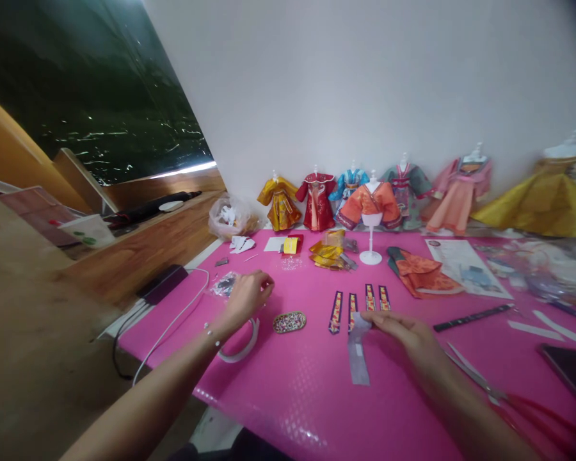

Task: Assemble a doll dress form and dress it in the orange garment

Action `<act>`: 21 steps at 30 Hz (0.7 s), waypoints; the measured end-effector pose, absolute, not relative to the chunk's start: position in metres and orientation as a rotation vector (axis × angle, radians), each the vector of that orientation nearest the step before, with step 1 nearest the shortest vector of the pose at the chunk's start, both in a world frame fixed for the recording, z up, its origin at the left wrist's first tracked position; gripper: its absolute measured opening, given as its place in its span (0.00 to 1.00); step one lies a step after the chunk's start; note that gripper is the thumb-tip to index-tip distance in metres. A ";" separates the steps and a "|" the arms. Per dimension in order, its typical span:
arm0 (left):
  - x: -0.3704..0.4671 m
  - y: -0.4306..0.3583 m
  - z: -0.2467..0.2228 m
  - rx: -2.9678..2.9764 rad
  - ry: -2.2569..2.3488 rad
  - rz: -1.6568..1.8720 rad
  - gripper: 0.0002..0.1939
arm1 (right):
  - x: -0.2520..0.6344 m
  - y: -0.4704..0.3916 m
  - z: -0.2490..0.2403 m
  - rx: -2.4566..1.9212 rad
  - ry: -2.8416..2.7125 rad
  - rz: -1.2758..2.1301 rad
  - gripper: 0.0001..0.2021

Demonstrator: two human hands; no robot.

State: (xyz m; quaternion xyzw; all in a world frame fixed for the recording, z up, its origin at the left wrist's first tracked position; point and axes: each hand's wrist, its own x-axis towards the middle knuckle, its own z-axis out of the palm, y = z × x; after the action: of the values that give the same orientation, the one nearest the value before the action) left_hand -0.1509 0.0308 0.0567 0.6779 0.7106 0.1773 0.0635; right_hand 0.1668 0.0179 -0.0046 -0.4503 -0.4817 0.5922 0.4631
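Fingers curl on our left hand (252,291), raised over the pink table (269,384); we cannot tell whether they pinch anything. Just below that wrist lies a white ring (255,336), and to its right an oval dish (289,322) of tiny beads. Short patterned strips (336,312) lie beyond our right hand (408,330), which pinches the grey strip (360,362) by its far end. Its long axis runs from those fingertips towards us; it looks thin, slightly bent near the top, with a small white patch midway. Right of that hand lie red-handled scissors (496,392).
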 end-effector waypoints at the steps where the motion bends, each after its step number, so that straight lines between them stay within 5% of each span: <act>1: -0.139 0.029 0.055 2.030 2.050 0.617 0.09 | 0.167 0.018 -0.004 -1.089 -1.176 1.468 0.13; 10: -0.035 0.018 0.025 1.445 1.129 0.807 0.14 | 0.167 0.018 0.003 -0.880 -1.026 1.644 0.17; 21: -0.012 0.021 0.008 1.076 0.934 0.797 0.18 | 0.170 0.022 0.002 -0.935 -1.212 1.591 0.16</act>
State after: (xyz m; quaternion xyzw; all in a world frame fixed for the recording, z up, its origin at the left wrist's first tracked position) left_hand -0.0120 0.0208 0.0082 0.4803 0.4168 0.3556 0.6849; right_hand 0.1699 0.0216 0.0019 -0.3783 -0.4903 0.6434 0.4500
